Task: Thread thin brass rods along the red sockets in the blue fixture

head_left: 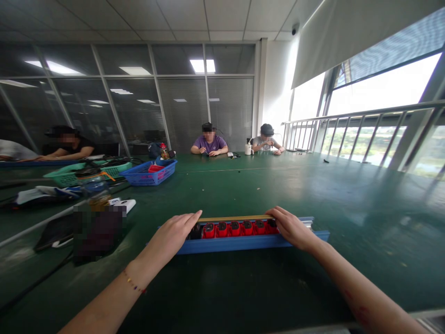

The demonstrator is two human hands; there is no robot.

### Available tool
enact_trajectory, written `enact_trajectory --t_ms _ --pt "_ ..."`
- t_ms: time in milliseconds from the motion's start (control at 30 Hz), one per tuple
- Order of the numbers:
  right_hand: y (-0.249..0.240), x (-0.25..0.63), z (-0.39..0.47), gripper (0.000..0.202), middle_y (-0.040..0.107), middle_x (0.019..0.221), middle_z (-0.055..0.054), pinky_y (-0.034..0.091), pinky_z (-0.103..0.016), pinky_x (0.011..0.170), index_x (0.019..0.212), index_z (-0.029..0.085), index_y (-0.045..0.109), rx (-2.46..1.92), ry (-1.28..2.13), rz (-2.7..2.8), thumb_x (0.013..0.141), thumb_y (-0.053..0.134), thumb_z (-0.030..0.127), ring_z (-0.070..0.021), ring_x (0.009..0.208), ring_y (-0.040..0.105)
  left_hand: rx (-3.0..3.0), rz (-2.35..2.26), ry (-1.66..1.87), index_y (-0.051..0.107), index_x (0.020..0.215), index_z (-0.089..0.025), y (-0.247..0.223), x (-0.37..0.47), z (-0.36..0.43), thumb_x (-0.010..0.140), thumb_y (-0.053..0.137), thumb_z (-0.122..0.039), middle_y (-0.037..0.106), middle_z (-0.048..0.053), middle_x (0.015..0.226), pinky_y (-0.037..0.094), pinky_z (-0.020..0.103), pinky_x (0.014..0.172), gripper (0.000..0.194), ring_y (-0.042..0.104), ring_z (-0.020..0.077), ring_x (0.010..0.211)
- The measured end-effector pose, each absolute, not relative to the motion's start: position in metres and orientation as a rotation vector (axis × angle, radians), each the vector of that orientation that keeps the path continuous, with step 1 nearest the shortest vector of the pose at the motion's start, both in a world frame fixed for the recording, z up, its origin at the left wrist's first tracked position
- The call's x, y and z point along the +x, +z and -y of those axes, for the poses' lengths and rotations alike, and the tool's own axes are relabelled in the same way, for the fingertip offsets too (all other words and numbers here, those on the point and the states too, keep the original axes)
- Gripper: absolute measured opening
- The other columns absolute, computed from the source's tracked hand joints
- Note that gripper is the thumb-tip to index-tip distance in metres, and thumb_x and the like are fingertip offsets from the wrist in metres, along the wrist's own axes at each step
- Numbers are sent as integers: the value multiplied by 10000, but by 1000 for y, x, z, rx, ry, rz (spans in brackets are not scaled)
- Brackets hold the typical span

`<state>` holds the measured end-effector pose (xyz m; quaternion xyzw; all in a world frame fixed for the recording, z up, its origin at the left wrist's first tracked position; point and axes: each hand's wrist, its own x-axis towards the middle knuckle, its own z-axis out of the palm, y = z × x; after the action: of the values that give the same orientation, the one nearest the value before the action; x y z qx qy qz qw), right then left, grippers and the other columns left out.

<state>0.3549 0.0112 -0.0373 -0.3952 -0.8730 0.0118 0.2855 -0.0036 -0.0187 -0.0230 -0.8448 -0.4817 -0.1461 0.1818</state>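
Observation:
On the table in front of me lies a long blue channel (pixel 239 243), open at the top. A row of red blocks with black tops (pixel 234 228) sits inside it, with a black part (pixel 196 231) at the left end. Along the channel's far side runs a thin yellow, brass-coloured strip (pixel 236 218). My left hand (pixel 177 230) is closed at the strip's left end, its thumb hidden. At the right end, my right hand (pixel 287 226) has its fingers bent over the strip and the last red block.
The green table (pixel 222 190) reaches far back. To the left are a blue basket (pixel 149 176), a green basket (pixel 62 176), a jar of liquid (pixel 93 188) and a dark pouch (pixel 99 234). People sit at the far edge; a railing (pixel 365 134) lines the right.

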Motion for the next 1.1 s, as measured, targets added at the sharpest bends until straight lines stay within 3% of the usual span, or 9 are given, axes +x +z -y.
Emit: enact_trajectory --t_ms 133,333,867,1100 --pt "-36 355 -10 336 530 909 -69 413 -289 745 1054 179 489 -1102 -58 2357 780 315 92 -179 835 511 -2393 1332 -436 335 1274 -209 -22 1 20 747 324 9 533 52 1155 406 328 881 571 501 175 1020" --pt "-34 366 -13 381 547 1021 -62 388 -303 764 1100 216 473 -1205 -232 2437 779 317 84 -186 923 502 -2397 1324 -306 397 1232 -240 -20 0 18 766 352 -24 588 45 1012 407 285 740 515 542 163 874" --pt "-35 372 -12 401 582 1037 -52 402 -307 786 1139 231 479 -1190 -254 2544 782 347 103 -179 918 527 -2422 1428 -327 454 1189 -230 -18 -15 14 809 338 -138 592 39 1030 406 289 766 408 537 171 920" --pt "-33 371 -10 381 562 1066 -60 398 -342 820 1135 222 496 -1161 -61 2521 781 370 152 -194 948 513 -2512 1461 -458 485 1165 -240 -24 -15 10 822 316 -170 594 28 1025 415 275 796 388 546 164 920"
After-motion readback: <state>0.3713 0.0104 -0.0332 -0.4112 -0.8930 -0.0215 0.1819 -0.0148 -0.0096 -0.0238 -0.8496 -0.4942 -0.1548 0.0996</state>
